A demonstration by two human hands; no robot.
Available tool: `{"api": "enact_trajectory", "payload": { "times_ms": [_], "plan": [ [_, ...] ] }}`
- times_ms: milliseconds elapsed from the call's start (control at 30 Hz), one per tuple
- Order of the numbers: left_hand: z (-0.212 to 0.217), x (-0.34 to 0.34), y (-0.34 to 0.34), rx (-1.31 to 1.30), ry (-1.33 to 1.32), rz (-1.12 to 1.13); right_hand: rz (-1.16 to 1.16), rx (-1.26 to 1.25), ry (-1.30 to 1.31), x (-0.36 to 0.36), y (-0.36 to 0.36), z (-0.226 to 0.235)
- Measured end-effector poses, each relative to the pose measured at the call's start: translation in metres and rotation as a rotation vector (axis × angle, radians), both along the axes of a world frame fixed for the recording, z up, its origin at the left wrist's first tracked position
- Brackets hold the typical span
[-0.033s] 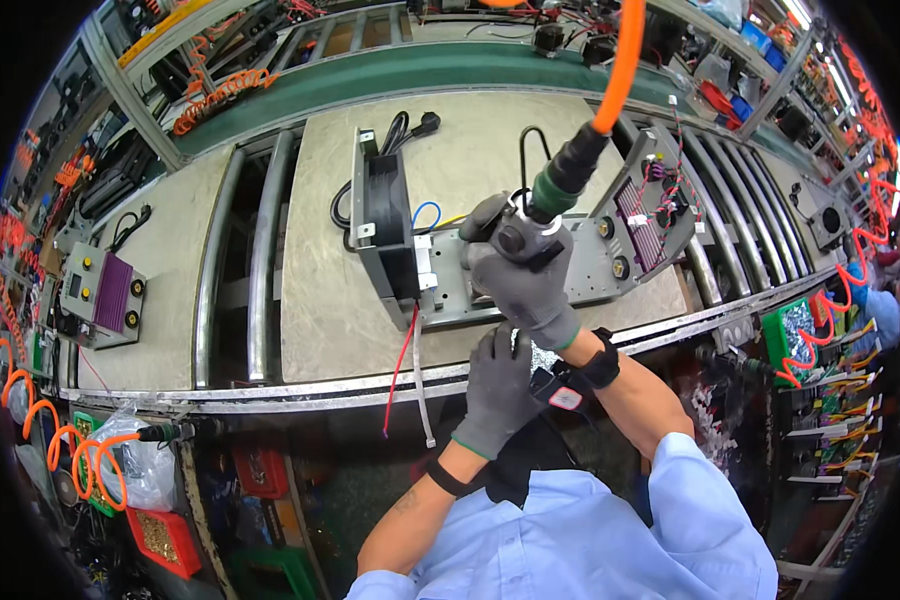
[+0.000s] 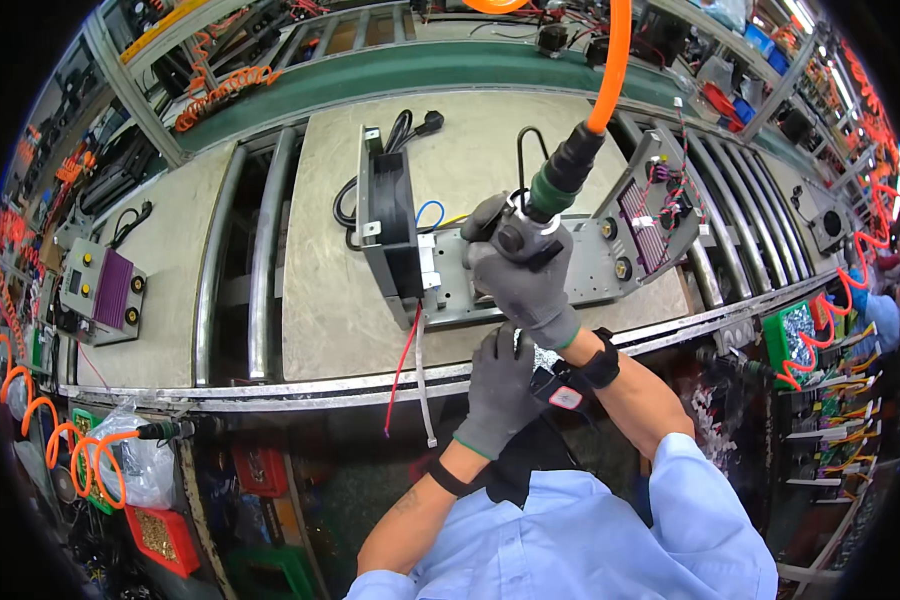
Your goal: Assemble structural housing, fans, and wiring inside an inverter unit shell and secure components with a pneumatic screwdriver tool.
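My gloved right hand is wrapped round a pneumatic screwdriver with a green and black collar, held over a grey metal chassis. The tool's tip is hidden under the hand. At the chassis's left end stands a panel with a black fan; at its right end is a panel with purple fins. My gloved left hand is at the table's near edge, fingers curled beside small silvery parts; what it pinches, if anything, is hidden. Red and white leads hang over the edge.
An orange air hose rises from the tool. Metal rollers flank the board. A second unit with purple fins stands left. A red bin of brass-coloured parts is lower left, and a green bin of silvery parts is right.
The chassis with its fan panel has shifted slightly to the right. The orange hose has swung a little left. Both hands look almost unmoved.
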State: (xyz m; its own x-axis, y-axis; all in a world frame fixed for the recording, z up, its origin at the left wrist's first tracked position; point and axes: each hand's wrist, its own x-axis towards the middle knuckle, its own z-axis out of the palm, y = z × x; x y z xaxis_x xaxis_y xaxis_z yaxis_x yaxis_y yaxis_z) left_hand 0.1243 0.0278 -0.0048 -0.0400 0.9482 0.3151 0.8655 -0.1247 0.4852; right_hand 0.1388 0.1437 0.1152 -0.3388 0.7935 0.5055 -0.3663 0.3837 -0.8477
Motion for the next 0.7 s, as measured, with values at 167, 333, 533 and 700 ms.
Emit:
{"api": "enact_trajectory", "payload": {
  "times_ms": [167,333,533,700],
  "plan": [
    [-0.003,0.002,0.0,-0.021,-0.06,-0.011,-0.043,-0.05,-0.087,-0.007,0.007,-0.006],
    [-0.004,0.003,-0.001,0.01,-0.044,-0.003,0.013,-0.098,-0.091,-0.008,0.011,-0.004],
    [-0.005,0.005,-0.004,0.027,-0.013,-0.002,-0.02,-0.047,-0.065,-0.007,0.017,-0.006],
    [-0.004,0.008,-0.003,0.119,-0.054,0.017,-0.042,0.018,-0.167,-0.005,0.013,-0.008]
  ]
}}
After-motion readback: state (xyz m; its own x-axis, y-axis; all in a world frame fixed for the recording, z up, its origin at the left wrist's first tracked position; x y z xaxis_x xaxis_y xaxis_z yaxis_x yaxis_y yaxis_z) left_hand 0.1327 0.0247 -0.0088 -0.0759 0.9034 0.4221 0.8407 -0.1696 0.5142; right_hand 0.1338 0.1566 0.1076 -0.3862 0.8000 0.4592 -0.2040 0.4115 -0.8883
